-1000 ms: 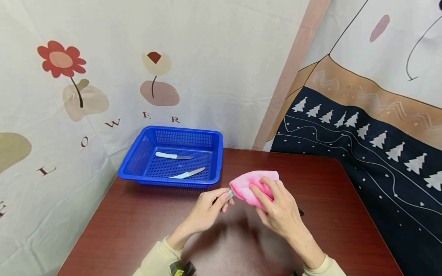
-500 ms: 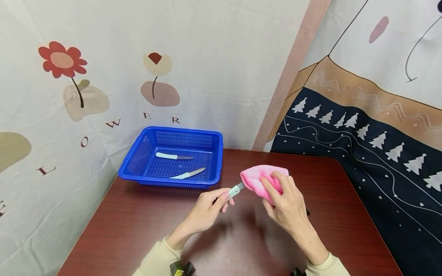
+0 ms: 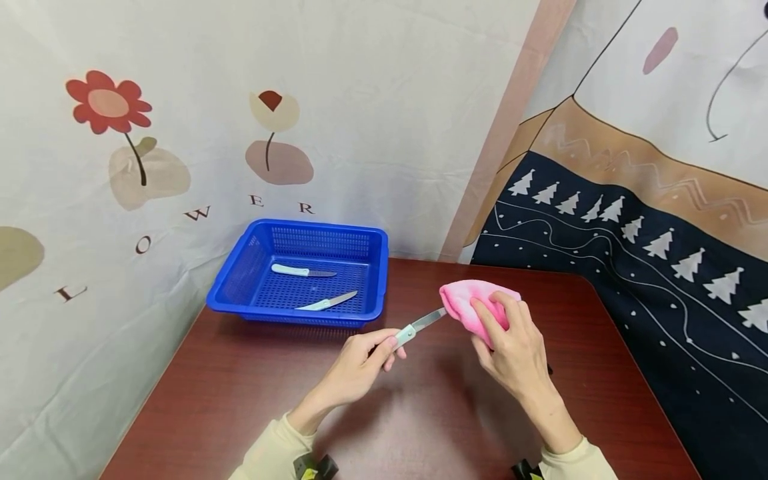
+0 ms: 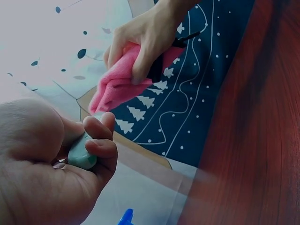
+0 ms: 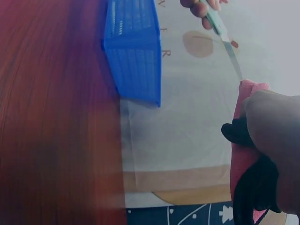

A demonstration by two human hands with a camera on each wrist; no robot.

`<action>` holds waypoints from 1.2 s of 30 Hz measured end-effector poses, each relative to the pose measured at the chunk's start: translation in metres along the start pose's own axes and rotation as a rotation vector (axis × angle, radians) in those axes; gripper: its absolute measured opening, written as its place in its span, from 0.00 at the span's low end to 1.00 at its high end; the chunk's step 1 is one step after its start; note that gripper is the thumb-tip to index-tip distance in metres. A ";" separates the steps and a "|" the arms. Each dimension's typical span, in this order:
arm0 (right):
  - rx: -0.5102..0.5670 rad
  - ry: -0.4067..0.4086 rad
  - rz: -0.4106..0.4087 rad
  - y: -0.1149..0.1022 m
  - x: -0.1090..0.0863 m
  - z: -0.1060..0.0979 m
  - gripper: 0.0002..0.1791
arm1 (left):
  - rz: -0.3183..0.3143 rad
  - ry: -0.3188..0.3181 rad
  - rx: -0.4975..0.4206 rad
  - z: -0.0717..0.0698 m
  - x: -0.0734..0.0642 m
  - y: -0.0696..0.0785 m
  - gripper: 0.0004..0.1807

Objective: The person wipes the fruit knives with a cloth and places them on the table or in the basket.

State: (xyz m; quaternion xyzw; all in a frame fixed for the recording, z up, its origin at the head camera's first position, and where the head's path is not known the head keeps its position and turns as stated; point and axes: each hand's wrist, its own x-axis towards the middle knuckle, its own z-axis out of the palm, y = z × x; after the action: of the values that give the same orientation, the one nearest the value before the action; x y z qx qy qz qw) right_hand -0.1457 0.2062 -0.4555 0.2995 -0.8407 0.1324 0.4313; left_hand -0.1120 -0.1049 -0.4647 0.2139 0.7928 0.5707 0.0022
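My left hand (image 3: 354, 370) grips a small knife (image 3: 408, 335) by its pale green handle, blade pointing up and to the right. In the left wrist view the handle's butt end (image 4: 82, 157) shows between the curled fingers. A folded pink cloth (image 3: 477, 307) is pinched in my right hand (image 3: 513, 347), around or against the blade's tip; most of the blade (image 5: 232, 58) is bare. Beside the cloth, under the right hand, is a black thing (image 5: 255, 187) whose kind I cannot tell.
A blue perforated basket (image 3: 384, 273) stands at the back left of the brown table (image 3: 252, 393). Inside lie two similar knives with pale handles, one farther back (image 3: 291, 270) and one nearer (image 3: 327, 302). Printed cloth hangs (image 3: 384, 120) behind and to the right.
The right hand and pink cloth have slid up and to the right along the blade, baring most of it. The left hand with the knife has stayed in place.
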 end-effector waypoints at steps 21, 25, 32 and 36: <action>-0.044 -0.082 0.090 0.018 -0.024 -0.014 0.31 | 0.020 0.066 0.001 -0.044 0.002 0.001 0.14; -0.031 -0.065 0.109 0.020 -0.027 -0.017 0.30 | 0.037 0.118 0.018 -0.063 0.005 0.003 0.15; -0.022 -0.037 0.135 0.025 -0.034 -0.020 0.30 | 0.047 0.224 0.118 -0.096 0.008 0.003 0.16; -0.029 -0.036 0.144 0.028 -0.037 -0.023 0.31 | 0.041 0.275 0.202 -0.111 0.009 0.001 0.16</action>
State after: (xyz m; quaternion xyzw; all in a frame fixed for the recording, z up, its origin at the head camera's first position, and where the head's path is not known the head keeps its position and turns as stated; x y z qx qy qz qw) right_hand -0.1313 0.2537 -0.4711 0.2341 -0.8696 0.1455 0.4097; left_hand -0.1474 -0.2018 -0.4234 0.1492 0.8344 0.5119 -0.1394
